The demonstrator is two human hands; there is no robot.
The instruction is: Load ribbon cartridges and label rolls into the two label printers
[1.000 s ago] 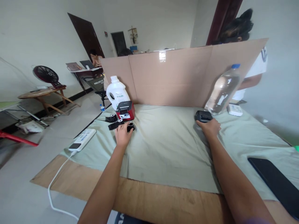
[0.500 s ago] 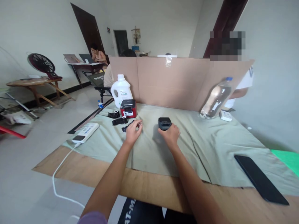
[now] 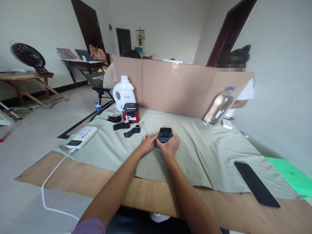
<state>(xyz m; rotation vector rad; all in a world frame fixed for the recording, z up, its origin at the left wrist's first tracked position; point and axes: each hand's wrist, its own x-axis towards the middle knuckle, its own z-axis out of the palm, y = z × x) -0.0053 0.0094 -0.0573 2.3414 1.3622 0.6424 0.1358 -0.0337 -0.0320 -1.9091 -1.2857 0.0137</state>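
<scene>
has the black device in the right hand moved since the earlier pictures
Yes. A second ago the black device was beside the clear bottle; now it is well left of it, nearer the red-and-black box.

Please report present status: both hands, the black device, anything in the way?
Right hand holding black device. Left hand at its left edge. Device over green cloth. Nearest black roll: left of both hands, not blocking.
</scene>
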